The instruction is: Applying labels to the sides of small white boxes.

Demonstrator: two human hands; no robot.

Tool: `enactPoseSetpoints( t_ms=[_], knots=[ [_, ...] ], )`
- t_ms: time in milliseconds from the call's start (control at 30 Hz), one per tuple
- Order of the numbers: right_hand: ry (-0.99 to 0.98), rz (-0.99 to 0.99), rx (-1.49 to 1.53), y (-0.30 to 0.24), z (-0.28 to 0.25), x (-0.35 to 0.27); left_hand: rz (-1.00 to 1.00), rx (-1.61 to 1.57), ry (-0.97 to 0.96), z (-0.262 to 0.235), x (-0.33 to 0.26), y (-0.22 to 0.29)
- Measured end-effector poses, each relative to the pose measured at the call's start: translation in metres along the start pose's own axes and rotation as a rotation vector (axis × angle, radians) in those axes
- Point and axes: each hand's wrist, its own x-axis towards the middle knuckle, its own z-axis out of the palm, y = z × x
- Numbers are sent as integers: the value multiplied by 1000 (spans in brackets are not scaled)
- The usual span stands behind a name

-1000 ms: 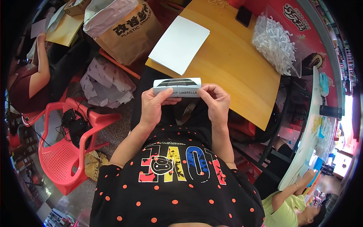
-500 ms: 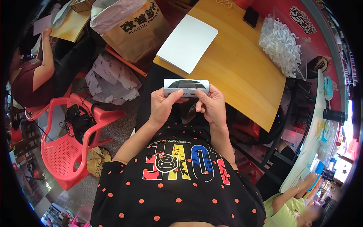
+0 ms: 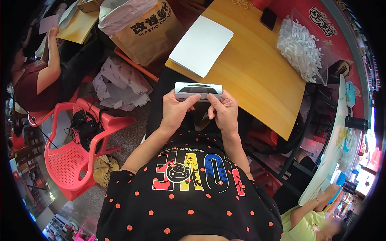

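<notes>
Both my hands hold one white printed sheet (image 3: 181,86), bent over into a curved band, with a dark umbrella picture on its face. It is held in front of my body, just off the near edge of the wooden table (image 3: 257,84). My left hand (image 3: 173,111) grips the left end, its thumb pressed on the lower front. At the other end my right hand (image 3: 227,114) pinches the sheet with its thumb in front, the lower fingers curled. The fingers behind the sheet are mostly hidden. A stack of white sheets (image 3: 202,45) lies beyond, on the table's near left corner.
On the table are a dark phone (image 3: 268,19) and a clear bin of white paper strips (image 3: 299,50). To the left stand a large brown paper sack (image 3: 146,34) and a red plastic chair (image 3: 66,160) with black cables. Two other people work at far left and lower right.
My left thumb has slid inward along the sheet, closer to the right thumb. The sheet stays in both hands at nearly the same place. The whole view has shifted slightly.
</notes>
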Motion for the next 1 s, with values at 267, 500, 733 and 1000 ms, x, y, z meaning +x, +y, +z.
enactPoseSetpoints(
  t_ms=[267, 500, 733, 1000],
  knots=[
    [-59, 160, 96, -8, -17, 4, -256, -336, -135, -22, 8, 8],
    [31, -24, -506, -5, -30, 4, -50, 91, -58, -53, 6, 11],
    [-123, 26, -136, 4, -29, 3, 17, 172, -109, -81, -1, 50],
    [37, -85, -167, -14, -39, 1, 636, 415, 552, -134, 78, 186]
  ],
)
